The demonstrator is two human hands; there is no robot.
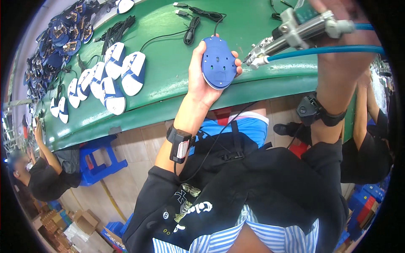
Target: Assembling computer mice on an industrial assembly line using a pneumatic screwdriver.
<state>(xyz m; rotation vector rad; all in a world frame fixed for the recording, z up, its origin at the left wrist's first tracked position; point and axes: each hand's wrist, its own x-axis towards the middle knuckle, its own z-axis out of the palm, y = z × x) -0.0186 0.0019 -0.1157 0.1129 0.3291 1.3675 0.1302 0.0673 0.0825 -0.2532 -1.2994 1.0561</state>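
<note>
Head view, centre top of the frame: left hand (201,76) cups a blue computer mouse (218,62) underside up, fingers wrapped around its edges, above the green bench (168,63). Right hand (337,50), upper right, is closed around a metal pneumatic screwdriver (295,31) with a blue air hose (325,51) — its tip sits just beside the mouse's right edge. At upper left lie rows of blue-and-white mouse shells (122,74) — black cables (194,25) coil behind.
</note>
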